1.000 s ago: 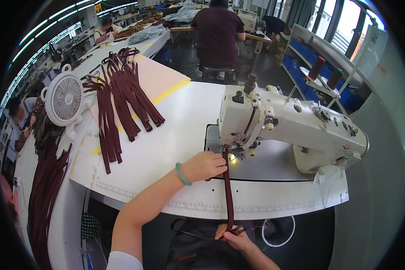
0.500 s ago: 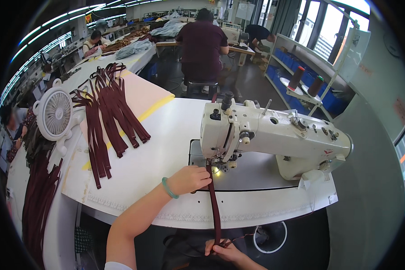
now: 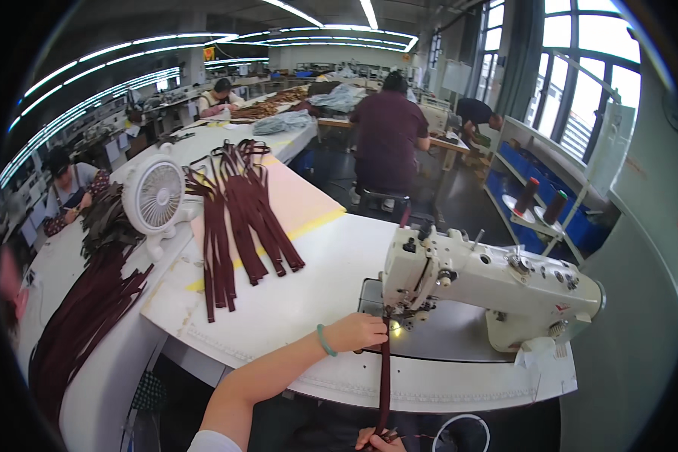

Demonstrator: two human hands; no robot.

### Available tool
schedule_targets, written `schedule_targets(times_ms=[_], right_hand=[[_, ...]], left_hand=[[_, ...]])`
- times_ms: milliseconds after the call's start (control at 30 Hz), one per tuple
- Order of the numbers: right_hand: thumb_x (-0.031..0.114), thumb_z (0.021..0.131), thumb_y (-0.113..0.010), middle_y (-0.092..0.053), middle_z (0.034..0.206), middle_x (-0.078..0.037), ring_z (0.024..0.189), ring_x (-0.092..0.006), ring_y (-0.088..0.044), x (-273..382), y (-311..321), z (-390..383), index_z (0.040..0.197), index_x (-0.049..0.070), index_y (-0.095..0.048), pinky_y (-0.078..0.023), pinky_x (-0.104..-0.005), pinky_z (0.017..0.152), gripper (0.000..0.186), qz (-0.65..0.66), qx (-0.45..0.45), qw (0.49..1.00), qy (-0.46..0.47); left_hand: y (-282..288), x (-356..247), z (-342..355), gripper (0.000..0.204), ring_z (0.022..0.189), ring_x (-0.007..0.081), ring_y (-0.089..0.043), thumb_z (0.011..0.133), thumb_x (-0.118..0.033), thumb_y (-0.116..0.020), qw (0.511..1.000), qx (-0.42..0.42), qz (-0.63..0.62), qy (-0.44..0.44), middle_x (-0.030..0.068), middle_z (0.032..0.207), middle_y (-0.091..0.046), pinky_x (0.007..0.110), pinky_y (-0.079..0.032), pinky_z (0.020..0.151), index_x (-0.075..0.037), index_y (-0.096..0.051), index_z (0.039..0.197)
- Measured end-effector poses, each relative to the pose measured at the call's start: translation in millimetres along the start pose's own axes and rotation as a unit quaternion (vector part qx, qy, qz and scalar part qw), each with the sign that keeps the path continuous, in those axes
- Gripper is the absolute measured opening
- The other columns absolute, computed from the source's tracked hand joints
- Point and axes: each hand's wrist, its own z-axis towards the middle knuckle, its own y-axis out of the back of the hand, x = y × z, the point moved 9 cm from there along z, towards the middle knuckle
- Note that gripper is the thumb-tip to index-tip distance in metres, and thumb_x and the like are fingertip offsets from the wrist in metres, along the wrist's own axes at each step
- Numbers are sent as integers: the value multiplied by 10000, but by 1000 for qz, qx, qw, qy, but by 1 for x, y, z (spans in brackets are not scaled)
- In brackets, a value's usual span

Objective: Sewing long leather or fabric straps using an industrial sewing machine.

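Strip [image 3: 385,373] crosses white tabletop [image 3: 331,275], tall windows [image 3: 595,75] beyond.

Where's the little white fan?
In the head view, the white fan stands left of centre, between the maroon straps on the pink sheet and the long strap pile farther left.

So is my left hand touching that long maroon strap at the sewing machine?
Touching. The head view shows the left hand's fingertips against the maroon strap, close to the sewing machine.
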Motion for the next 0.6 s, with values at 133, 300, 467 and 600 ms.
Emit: schedule_targets(times_ms=[133,300,467,600], right_hand=[[248,845,-570,-552,745,-66,671,-141,-512,-12,0,-11,794,58,-555,-383,-236,564,198,13,-41,998,-39],[206,866,-540,-553,791,-60,683,-154,-523,7,15,3,881,61,-529,-411,-256,592,146,38,-59,997,37],[193,878,-519,-523,798,-82,687,-172,-498,6,31,15,866,35,-521,-419,-276,621,159,73,-80,994,9],[205,879,-515,-521,792,-84,687,-175,-496,13,24,18,858,32,-525,-421,-284,631,175,56,-66,996,24]], left_hand=[[-5,-4,-1,193,791,197,-516,628,-94,-576,1000,-5,20,-8,33,783,-501,292,-469,671,-58,-547,816],[-5,-7,0,104,765,203,-511,634,-85,-565,998,-55,16,-17,40,754,-491,308,-459,625,-59,-513,721],[-6,-9,0,96,749,210,-507,640,-103,-565,998,-60,4,-21,44,735,-489,315,-443,588,-60,-481,662],[-6,-5,0,113,750,207,-510,648,-131,-583,998,-66,10,-23,44,726,-498,305,-438,587,-63,-493,660]])
